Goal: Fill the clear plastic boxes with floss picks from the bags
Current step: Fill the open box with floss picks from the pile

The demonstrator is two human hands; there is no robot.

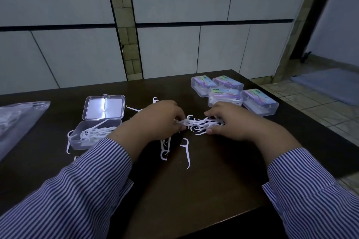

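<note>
A bundle of white floss picks (196,124) lies between my two hands at the table's middle. My left hand (159,120) pinches its left end and my right hand (229,120) grips its right end with curled fingers. To the left stands an open clear plastic box (77,141) partly filled with floss picks, its lid (104,107) tilted back. Loose floss picks (185,151) lie on the dark table (194,190) below my hands and near the box. A clear bag (17,120) with floss picks lies at the far left.
Several closed clear boxes (260,103) with coloured labels sit grouped at the back right of the table. White cabinet doors (167,52) stand behind the table. The table's right edge drops to a tiled floor (318,106) with a grey mat.
</note>
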